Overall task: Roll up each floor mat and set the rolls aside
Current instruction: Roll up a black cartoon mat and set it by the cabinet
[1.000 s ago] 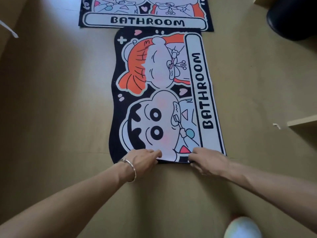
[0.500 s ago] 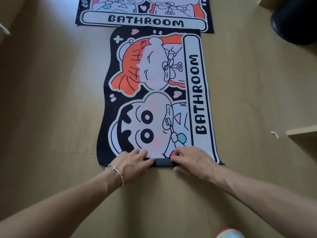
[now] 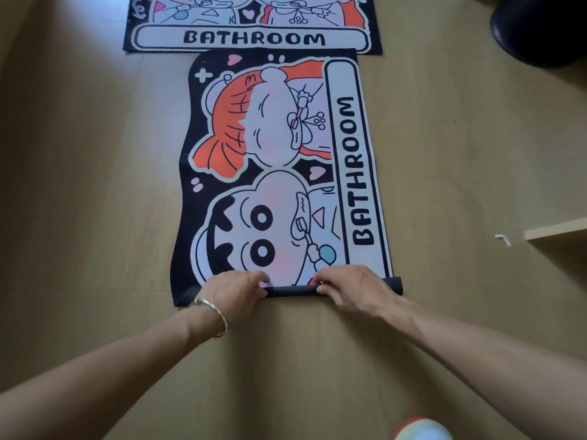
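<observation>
A black cartoon floor mat (image 3: 279,160) reading BATHROOM lies lengthwise on the wooden floor in front of me. Its near end is turned over into a thin black roll (image 3: 292,291). My left hand (image 3: 235,290), with a silver bracelet on the wrist, grips the roll at its left part. At the roll's right part, my right hand (image 3: 352,287) curls over it. A second mat (image 3: 254,36) of the same design lies flat crosswise beyond the first, touching its far end.
A dark round object (image 3: 540,30) stands at the far right. A light wooden board edge (image 3: 556,231) juts in from the right, with a small white scrap (image 3: 503,239) on the floor beside it. A rounded pale and red thing (image 3: 422,430) shows at the bottom edge.
Both hands have lifted the mat's near edge and turned it over away from me, forming the first narrow roll. The flat part of the mat is slightly shorter.
</observation>
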Demonstrator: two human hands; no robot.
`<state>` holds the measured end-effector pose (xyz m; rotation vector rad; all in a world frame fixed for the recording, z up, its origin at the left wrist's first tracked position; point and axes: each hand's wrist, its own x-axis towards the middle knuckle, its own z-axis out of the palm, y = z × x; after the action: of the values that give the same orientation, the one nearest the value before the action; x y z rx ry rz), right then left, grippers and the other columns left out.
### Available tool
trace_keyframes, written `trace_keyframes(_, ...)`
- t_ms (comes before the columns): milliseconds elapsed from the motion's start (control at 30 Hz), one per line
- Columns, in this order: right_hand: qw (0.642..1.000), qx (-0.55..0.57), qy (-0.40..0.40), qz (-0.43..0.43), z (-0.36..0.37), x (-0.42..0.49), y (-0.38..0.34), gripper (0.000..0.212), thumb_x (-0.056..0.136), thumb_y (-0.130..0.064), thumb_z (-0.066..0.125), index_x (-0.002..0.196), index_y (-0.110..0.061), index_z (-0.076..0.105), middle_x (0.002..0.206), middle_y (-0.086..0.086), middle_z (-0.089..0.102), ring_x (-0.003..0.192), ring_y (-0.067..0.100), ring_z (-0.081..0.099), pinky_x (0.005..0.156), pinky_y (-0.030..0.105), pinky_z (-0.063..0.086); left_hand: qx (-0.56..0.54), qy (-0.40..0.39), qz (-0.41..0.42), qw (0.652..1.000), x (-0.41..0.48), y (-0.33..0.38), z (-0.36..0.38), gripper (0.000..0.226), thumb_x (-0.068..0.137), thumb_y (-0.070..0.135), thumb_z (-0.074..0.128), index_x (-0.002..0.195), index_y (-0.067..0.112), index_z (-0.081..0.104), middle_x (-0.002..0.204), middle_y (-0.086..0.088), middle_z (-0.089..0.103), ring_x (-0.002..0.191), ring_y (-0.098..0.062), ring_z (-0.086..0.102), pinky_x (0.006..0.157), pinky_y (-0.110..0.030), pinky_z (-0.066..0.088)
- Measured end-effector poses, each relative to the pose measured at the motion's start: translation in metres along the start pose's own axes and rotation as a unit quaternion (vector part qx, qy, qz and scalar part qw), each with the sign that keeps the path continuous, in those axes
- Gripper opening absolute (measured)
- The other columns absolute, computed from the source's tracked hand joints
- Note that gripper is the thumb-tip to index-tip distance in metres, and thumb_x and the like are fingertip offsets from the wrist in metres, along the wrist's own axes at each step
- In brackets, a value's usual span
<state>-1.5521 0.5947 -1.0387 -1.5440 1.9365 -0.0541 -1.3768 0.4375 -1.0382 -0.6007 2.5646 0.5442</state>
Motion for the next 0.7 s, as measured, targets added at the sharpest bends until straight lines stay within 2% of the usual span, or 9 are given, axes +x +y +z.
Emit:
trace_keyframes(100,1.000,0.001,0.020,0.022,-0.001,0.003,0.000,0.016,0.099,-0.027,0.045,0.110,-0.017,0.053,0.108,0.002,0.057,0.085,0.026,0.058,0.078,0.036,0.048,-0.053,0.005,-0.044,0.998,0.009,-0.008,0.000,0.020,0.098,0.039,0.042,0.114,0.028,0.044,0.103,0.009,0.067,0.084,-0.020,0.061,0.071,-0.031,0.048)
trace_keyframes(233,0.996,-0.073,0.048,0.009,0.005,0.004,-0.005,0.009,0.094,-0.011,0.046,0.101,-0.011,0.052,0.096,0.004,0.050,0.066,0.024,0.045,0.057,0.032,0.036,0.004,0.034,0.001,0.999,0.006,-0.006,0.007,0.018,0.100,0.033,0.038,0.110,0.024,0.050,0.106,0.003,0.055,0.080,-0.015,0.044,0.062,-0.029,0.037)
trace_keyframes(300,0.991,-0.104,0.081,-0.021,0.007,0.005,-0.005,0.006,0.085,-0.006,0.059,0.089,-0.009,0.055,0.080,0.004,0.048,0.059,0.020,0.041,0.049,0.029,0.032,0.030,0.033,0.022,0.999,0.004,-0.009,0.006,0.019,0.099,0.026,0.040,0.114,0.024,0.052,0.106,0.001,0.049,0.083,-0.015,0.039,0.059,-0.028,0.031)
trace_keyframes(367,0.983,-0.124,0.118,-0.060,0.008,0.003,-0.003,0.014,0.075,-0.012,0.073,0.077,-0.009,0.059,0.070,0.003,0.052,0.053,0.018,0.044,0.041,0.028,0.035,0.086,0.021,0.052,0.995,0.002,-0.014,0.005,0.024,0.095,0.015,0.045,0.117,0.021,0.051,0.104,-0.002,0.048,0.088,-0.019,0.044,0.058,-0.029,0.030)
trace_keyframes(400,0.980,-0.138,0.124,-0.074,0.009,0.003,-0.001,0.016,0.073,-0.018,0.075,0.075,-0.010,0.061,0.071,0.004,0.056,0.055,0.019,0.048,0.042,0.028,0.039,0.107,0.032,0.079,0.991,0.000,-0.016,0.005,0.027,0.090,0.012,0.051,0.116,0.019,0.054,0.100,-0.004,0.050,0.087,-0.021,0.048,0.057,-0.030,0.032)
trace_keyframes(467,0.973,-0.168,0.127,-0.094,0.010,0.002,0.002,0.022,0.072,-0.029,0.075,0.077,-0.012,0.063,0.076,0.005,0.059,0.061,0.020,0.052,0.048,0.030,0.044,0.171,0.053,0.124,0.976,-0.005,-0.020,0.009,0.033,0.072,0.014,0.071,0.103,0.016,0.062,0.085,-0.003,0.054,0.071,-0.021,0.053,0.050,-0.031,0.038)
trace_keyframes(533,0.968,-0.189,0.133,-0.102,0.011,0.003,0.002,0.022,0.071,-0.031,0.073,0.077,-0.013,0.063,0.075,0.004,0.058,0.061,0.021,0.051,0.050,0.032,0.045,0.214,0.081,0.139,0.964,-0.008,-0.026,0.017,0.040,0.062,0.020,0.078,0.100,0.013,0.064,0.079,-0.004,0.053,0.064,-0.021,0.051,0.048,-0.032,0.039)
trace_keyframes(700,0.977,-0.143,0.148,-0.064,0.013,0.008,0.002,0.019,0.072,-0.024,0.078,0.076,-0.010,0.066,0.068,0.005,0.060,0.053,0.021,0.053,0.042,0.032,0.048,0.268,0.130,0.145,0.943,-0.012,-0.019,0.013,0.046,0.061,0.005,0.044,0.103,0.009,0.063,0.082,-0.008,0.054,0.067,-0.025,0.049,0.052,-0.034,0.033)
